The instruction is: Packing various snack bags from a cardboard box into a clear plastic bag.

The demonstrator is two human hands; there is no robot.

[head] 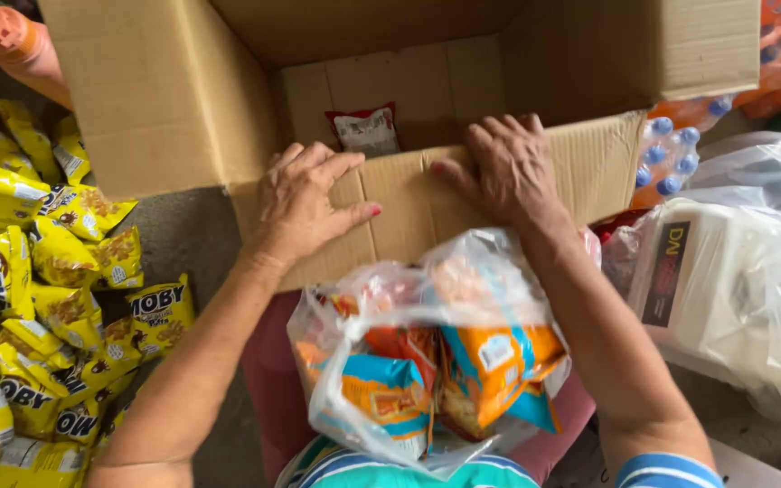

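A large open cardboard box stands in front of me with its flaps raised. My left hand and my right hand both press flat on the near flap, fingers spread, holding nothing. One small red and white snack packet lies on the box floor. On my lap rests a clear plastic bag full of orange and blue snack packets, between my forearms.
A heap of yellow snack packets covers the floor at left. At right lie a white container wrapped in plastic and shrink-wrapped bottles with blue caps. An orange bottle shows at top left.
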